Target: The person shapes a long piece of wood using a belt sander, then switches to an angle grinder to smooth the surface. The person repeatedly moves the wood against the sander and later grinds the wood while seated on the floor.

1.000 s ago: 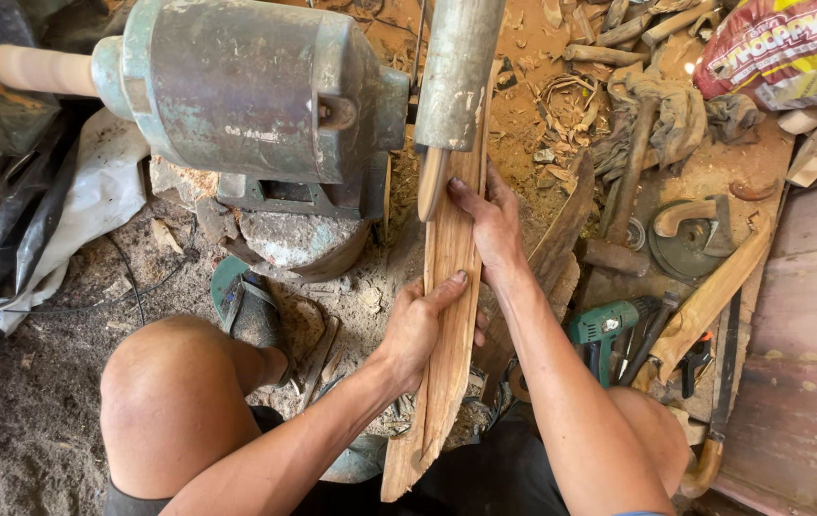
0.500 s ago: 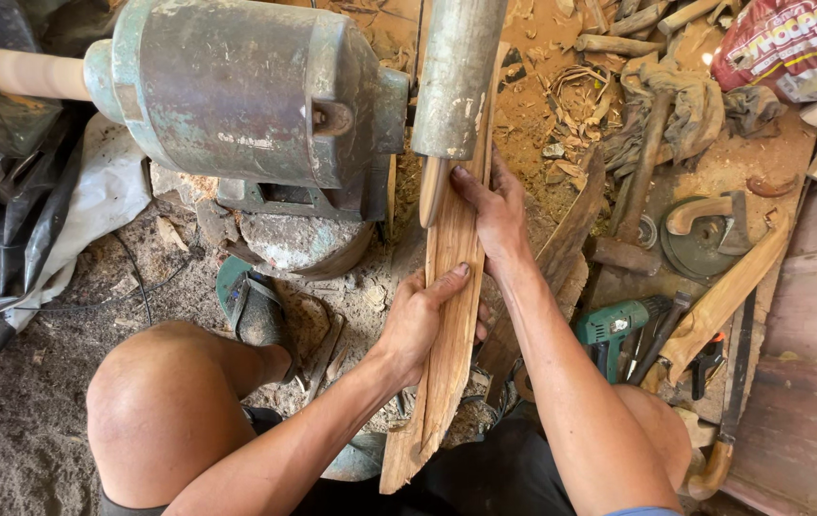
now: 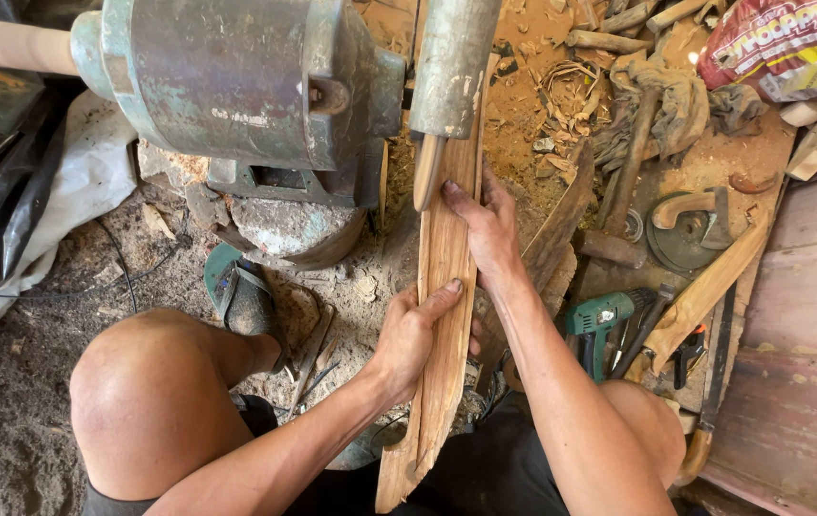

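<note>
A person seated on a sawdust-strewn floor (image 3: 36,420) holds a long, curved wooden slat (image 3: 442,315) lengthwise against a cylindrical sanding drum (image 3: 451,67) driven by a grey-green electric motor (image 3: 236,81). The left hand (image 3: 413,334) wraps the slat at mid-length, thumb across its top face and fingers (image 3: 473,334) curled closed beneath its right edge. The right hand (image 3: 487,229) grips farther up, thumb pressing the face just below the drum, fingers closed around the right edge. The slat's near end rests between the knees. A green cordless drill (image 3: 604,315) lies to the right among wooden offcuts (image 3: 704,291).
</note>
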